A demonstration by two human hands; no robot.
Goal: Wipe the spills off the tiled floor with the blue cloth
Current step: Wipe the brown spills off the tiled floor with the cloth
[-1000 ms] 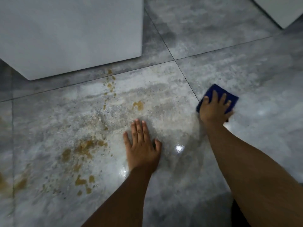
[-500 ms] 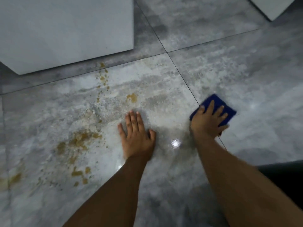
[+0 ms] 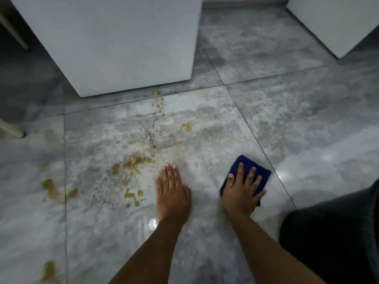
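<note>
**Cloth pressed flat to the right of the spills; the mess lies off to the left**

The right hand (image 3: 241, 193) lies palm-down on the blue cloth (image 3: 249, 174), fingers (image 3: 240, 171) spread across it and pressing it flat to the tiled floor (image 3: 307, 124); nothing is pinched. The cloth is a folded pad whose far corner points away from the person, just short of the grout line that runs diagonally along the right edge of the big central tile. The left hand (image 3: 173, 193) rests flat on the same tile, fingers held close together, empty, bracing the body.

What the coming stroke turns on: the yellow-brown spills (image 3: 131, 165) all lie to the left of the cloth, and the bracing left hand sits between cloth and the nearest blotches. The left hand is the nearer one to the mess, but the right hand holds the cloth, so I judge the pad must sweep leftward past or ahead of the left hand.

Count: one cloth, two hands. The spills break into roughly six patches: a main smear just left of the left fingertips, small blobs below it, a single drop farther up the tile, a dotted trail toward the white cabinet (image 3: 123, 42), and two puddles near the left grout line, one of them close to the bottom edge. A second white unit (image 3: 338, 21) stands at the far right corner.
</note>
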